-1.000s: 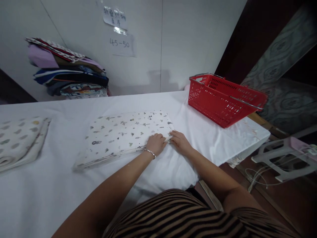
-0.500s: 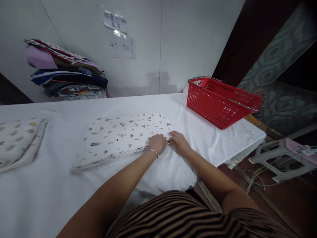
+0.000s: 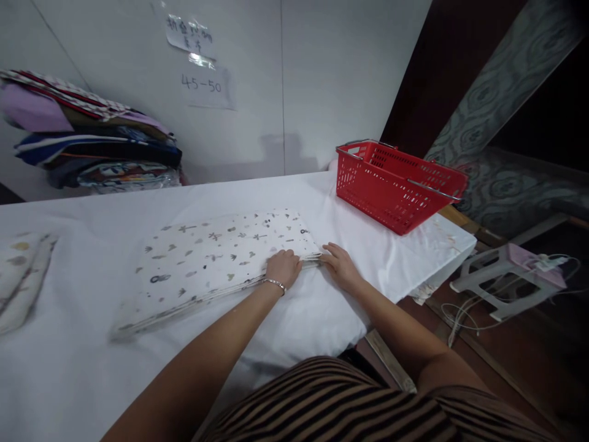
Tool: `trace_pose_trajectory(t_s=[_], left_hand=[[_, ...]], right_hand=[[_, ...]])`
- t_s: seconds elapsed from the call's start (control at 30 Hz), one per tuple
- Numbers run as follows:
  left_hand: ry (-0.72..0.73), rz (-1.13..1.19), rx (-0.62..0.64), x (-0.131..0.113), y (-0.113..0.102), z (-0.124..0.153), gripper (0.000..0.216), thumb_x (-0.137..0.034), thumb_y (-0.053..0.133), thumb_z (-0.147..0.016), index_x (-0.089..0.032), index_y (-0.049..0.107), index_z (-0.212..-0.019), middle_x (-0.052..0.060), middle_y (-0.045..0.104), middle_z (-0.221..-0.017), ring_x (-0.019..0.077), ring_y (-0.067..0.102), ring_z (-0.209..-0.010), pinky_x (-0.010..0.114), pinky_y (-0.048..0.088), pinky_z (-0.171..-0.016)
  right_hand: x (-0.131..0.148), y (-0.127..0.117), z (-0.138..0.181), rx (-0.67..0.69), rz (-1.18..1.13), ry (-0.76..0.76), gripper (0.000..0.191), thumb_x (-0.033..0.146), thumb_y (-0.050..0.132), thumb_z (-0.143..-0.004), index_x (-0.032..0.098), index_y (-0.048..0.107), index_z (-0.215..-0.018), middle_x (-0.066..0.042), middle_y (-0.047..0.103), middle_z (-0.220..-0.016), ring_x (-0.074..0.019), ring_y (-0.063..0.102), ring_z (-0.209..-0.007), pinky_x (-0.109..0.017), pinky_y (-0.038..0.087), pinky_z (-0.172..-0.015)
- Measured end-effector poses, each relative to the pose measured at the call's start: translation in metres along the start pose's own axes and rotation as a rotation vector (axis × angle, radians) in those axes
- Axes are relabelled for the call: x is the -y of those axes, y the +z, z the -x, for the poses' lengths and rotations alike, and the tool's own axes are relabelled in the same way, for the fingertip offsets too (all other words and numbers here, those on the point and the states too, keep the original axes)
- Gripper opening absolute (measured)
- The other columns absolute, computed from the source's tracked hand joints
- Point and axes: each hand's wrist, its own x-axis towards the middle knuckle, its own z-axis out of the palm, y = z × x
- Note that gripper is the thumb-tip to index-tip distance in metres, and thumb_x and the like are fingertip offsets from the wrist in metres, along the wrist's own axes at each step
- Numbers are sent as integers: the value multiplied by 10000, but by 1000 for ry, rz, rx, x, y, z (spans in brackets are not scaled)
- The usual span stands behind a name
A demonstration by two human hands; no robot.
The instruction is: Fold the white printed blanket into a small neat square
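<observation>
The folded patterned cloth (image 3: 207,258) lies flat on the white-covered table (image 3: 69,374), ahead and to the left of the person's two hands. Its long axis runs mostly left to right at a slant: the left end comes nearer the body, the right end points away from it, toward the side where the red basket (image 3: 391,199) stands, well apart. The layered long edge faces the person.

The left hand (image 3: 283,268) is the nearer one, resting on that edge close to the right-hand corner, so most of the cloth's length stretches out to its left. Its fingers bend over the layers (whether they pinch them, I cannot tell). The right hand (image 3: 343,270) sits just past the corner, fingers loosely bent and slightly apart, tips at the layers' end; whether it grips anything is hidden too. A narrow gap parts the hands. Smallest of all, a bracelet (image 3: 275,283) circles the left wrist.
</observation>
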Motion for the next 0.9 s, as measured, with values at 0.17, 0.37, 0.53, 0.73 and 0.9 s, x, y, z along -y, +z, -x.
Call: trace_pose_trajectory(t_s=[0.17, 0.37, 0.53, 0.73, 0.9], left_hand=[[12, -37, -12, -2, 0, 1, 339, -323, 364, -899, -158, 659, -888, 86, 604, -930, 226, 526, -957, 336, 406, -750], [57, -35, -26, -8, 0, -1, 244, -281, 432, -876, -175, 587, -1032, 75, 596, -1000, 218, 520, -974, 342, 399, -786], [102, -50, -19, -16, 1, -6, 225, -249, 434, -881, -179, 561, -1053, 77, 592, -1023, 218, 511, -995, 342, 394, -796], [99, -49, 4, -20, 3, -9, 247, -256, 387, -904, -170, 586, -1023, 81, 590, -1020, 223, 507, -999, 345, 397, -794], [91, -32, 8, -19, 3, -10, 256, -274, 382, -908, -178, 593, -1014, 87, 586, -1002, 217, 503, -995, 342, 396, -792]], right_hand=[[1, 2, -5, -37, -72, -12, 178, 183, 479, -877, 202, 649, -924, -99, 584, -1191, -233, 448, -1197, -423, 391, -970], [-3, 3, -3, -118, -279, 175, 203, 209, 457, -865, 206, 622, -982, -78, 636, -1023, -189, 560, -977, -346, 455, -854], [-1, 4, -1, -52, -366, 389, 182, 286, 484, -843, 208, 637, -901, -33, 636, -857, -158, 564, -784, -281, 447, -711], [5, 3, -1, 17, -381, 429, 178, 307, 559, -805, 201, 634, -927, -23, 633, -823, -149, 545, -754, -266, 417, -684], [6, 5, -4, 41, -321, 443, 190, 344, 572, -797, 208, 630, -915, -19, 630, -817, -148, 536, -747, -261, 401, -668]])
